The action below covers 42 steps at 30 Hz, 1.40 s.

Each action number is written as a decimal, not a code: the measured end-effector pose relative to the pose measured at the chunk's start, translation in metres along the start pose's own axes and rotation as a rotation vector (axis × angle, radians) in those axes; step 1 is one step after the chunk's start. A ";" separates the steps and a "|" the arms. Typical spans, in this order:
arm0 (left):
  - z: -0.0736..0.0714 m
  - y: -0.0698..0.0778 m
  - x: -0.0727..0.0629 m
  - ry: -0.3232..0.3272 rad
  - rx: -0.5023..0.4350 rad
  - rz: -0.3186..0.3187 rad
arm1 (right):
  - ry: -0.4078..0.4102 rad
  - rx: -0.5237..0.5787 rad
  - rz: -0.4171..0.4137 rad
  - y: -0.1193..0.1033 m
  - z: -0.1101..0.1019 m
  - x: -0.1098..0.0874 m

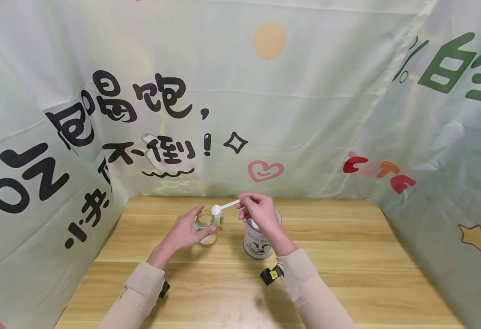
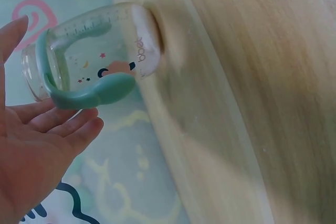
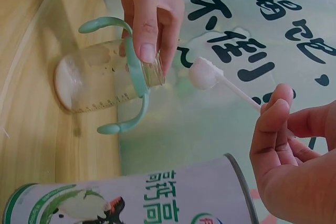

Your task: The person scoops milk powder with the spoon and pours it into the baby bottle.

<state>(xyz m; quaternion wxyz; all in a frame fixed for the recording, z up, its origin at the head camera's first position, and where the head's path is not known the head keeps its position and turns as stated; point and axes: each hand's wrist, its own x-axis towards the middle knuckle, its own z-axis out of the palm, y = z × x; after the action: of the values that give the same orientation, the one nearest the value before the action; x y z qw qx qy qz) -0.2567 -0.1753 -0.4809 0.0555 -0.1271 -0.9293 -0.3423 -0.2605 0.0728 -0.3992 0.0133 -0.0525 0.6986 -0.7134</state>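
Observation:
A clear baby bottle (image 1: 206, 238) with a green two-handled collar (image 3: 135, 69) stands upright on the table, its top uncovered. White powder (image 3: 68, 85) lies at its bottom. My left hand (image 1: 184, 232) holds the bottle round the neck, thumb on one side and fingers on the other. My right hand (image 1: 260, 212) pinches the handle of a small white scoop (image 3: 206, 73). White powder heaps in the scoop's bowl, which hangs just beside and above the bottle's mouth. Below my right hand is a milk powder tin (image 1: 257, 242), its top partly hidden by that hand.
The wooden table (image 1: 331, 260) has printed cloth walls (image 1: 314, 114) at its back and both sides. The tin stands a short way right of the bottle. A black wrist camera (image 1: 270, 276) hangs below the right sleeve.

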 end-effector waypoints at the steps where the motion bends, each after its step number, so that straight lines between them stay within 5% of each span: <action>1: 0.001 -0.001 0.000 -0.002 -0.005 -0.004 | -0.002 -0.002 -0.002 0.001 0.001 0.000; 42: 0.006 -0.006 0.001 0.013 -0.028 -0.019 | -0.059 -0.083 0.012 0.008 0.023 0.004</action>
<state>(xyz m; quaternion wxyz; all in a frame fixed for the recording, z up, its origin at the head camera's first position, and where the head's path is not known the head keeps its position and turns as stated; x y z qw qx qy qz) -0.2590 -0.1751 -0.4891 0.0565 -0.1169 -0.9252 -0.3564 -0.2626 0.0493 -0.4063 0.0359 -0.0700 0.7273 -0.6818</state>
